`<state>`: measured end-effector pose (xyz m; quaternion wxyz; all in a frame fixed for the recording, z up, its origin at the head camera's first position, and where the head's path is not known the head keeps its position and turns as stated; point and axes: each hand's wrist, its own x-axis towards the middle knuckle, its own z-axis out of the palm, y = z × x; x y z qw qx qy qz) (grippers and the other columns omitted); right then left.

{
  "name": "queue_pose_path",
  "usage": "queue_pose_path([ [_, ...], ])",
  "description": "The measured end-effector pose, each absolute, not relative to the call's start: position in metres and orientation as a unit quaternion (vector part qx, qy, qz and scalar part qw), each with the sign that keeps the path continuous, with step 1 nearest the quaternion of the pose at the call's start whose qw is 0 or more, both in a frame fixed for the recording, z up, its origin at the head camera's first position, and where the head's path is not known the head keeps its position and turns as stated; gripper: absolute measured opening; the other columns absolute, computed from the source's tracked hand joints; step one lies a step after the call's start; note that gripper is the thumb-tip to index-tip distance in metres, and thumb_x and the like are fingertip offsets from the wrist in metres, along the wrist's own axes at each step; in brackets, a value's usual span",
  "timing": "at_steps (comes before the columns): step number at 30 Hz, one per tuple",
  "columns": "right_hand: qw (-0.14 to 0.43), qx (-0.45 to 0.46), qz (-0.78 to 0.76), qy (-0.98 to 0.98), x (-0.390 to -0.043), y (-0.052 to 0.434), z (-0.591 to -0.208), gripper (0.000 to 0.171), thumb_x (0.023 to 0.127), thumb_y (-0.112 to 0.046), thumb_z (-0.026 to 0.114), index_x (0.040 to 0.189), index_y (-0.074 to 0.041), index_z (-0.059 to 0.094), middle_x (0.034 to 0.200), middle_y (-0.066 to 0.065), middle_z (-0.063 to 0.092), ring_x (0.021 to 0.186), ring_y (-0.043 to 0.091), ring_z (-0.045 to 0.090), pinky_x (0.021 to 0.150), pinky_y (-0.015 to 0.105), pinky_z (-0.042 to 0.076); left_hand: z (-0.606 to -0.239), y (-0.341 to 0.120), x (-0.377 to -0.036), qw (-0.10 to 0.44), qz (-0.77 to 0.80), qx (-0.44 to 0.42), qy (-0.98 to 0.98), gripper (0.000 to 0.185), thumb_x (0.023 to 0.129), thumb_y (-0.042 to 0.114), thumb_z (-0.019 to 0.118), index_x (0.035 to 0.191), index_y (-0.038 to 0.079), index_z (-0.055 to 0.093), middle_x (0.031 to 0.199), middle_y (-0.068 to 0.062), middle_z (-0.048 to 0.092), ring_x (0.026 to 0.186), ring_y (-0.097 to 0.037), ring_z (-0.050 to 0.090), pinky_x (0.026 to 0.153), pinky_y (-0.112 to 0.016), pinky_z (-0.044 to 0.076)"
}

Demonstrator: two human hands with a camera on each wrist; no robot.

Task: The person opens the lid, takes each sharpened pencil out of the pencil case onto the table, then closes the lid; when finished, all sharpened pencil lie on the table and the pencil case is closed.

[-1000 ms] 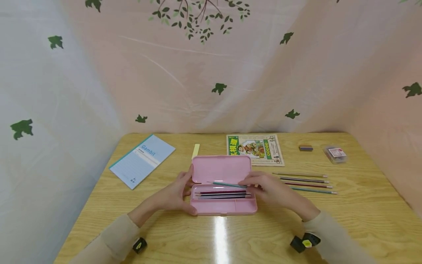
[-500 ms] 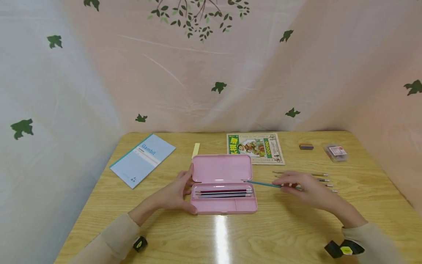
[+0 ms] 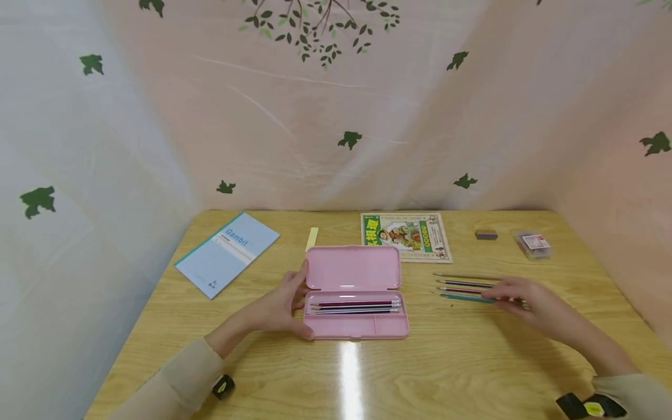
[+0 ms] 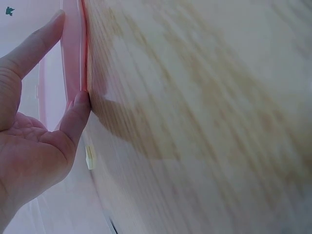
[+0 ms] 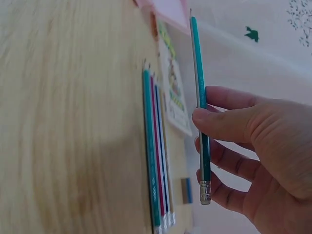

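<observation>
Fingers of the right hand (image 5: 243, 146) are pinching a teal pencil with a metal ferrule and eraser end (image 5: 201, 97), holding it just above a row of coloured pencils (image 3: 467, 284) lying side by side on the light wooden table (image 3: 367, 373), right of an open pink plastic pencil case (image 3: 354, 291). The left hand (image 3: 280, 303) is lying with relaxed fingers against the case's left end, thumb and a fingertip touching its edge. Three pencils (image 3: 357, 307) are lying in the case's tray. Behind are sitting a blue notebook (image 3: 227, 254), a colourful booklet (image 3: 405, 236), a grey eraser (image 3: 486, 235) and a small clear box (image 3: 533, 244).
</observation>
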<state>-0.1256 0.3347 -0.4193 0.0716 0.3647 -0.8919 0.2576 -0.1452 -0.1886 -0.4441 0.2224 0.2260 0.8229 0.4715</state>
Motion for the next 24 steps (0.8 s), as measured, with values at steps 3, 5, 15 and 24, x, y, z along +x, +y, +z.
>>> queue_pose_path([
  [3, 0.084, 0.370, 0.232, -0.895, -0.125, 0.344, -0.427, 0.042, 0.073, 0.017, 0.078, 0.106, -0.010, 0.078, 0.096, -0.005, 0.069, 0.079, -0.002, 0.055, 0.057, 0.014, 0.045, -0.444, -0.189, -0.145, 0.223, 0.470, 0.224, 0.824, 0.145, 0.067, 0.022, 0.098, 0.162, 0.016, -0.011, 0.148, -0.015, 0.024, 0.138, -0.030, 0.043, 0.109, -0.033, 0.045],
  [5, 0.091, 0.372, 0.217, -0.898, -0.125, 0.349, -0.431, 0.042, 0.072, 0.016, 0.079, 0.105, -0.011, 0.078, 0.095, -0.006, 0.069, 0.079, -0.002, 0.056, 0.057, 0.014, 0.046, -0.444, -0.188, -0.145, 0.225, 0.470, 0.223, 0.824, 0.145, 0.067, 0.022, 0.098, 0.162, 0.016, -0.011, 0.149, -0.015, 0.023, 0.138, -0.030, 0.043, 0.109, -0.033, 0.045],
  [15, 0.178, 0.391, 0.164, -0.888, -0.127, 0.362, -0.459, 0.053, 0.055, 0.013, 0.087, 0.100, -0.015, 0.079, 0.095, -0.004, 0.071, 0.083, 0.012, 0.066, 0.077, 0.006, 0.046, -0.445, -0.189, -0.143, 0.219, 0.467, 0.232, 0.825, 0.143, 0.068, 0.021, 0.097, 0.162, 0.015, -0.011, 0.145, -0.018, 0.026, 0.137, -0.034, 0.043, 0.109, -0.036, 0.045],
  [24, 0.196, 0.386, 0.130, -0.892, -0.122, 0.365, -0.471, 0.020, 0.100, -0.034, 0.063, 0.102, -0.020, 0.078, 0.101, -0.004, 0.070, 0.091, 0.022, 0.066, 0.088, 0.008, 0.044, -0.443, -0.188, -0.144, 0.221, 0.471, 0.229, 0.823, 0.143, 0.068, 0.020, 0.097, 0.162, 0.015, -0.011, 0.146, -0.017, 0.025, 0.139, -0.033, 0.042, 0.109, -0.035, 0.045],
])
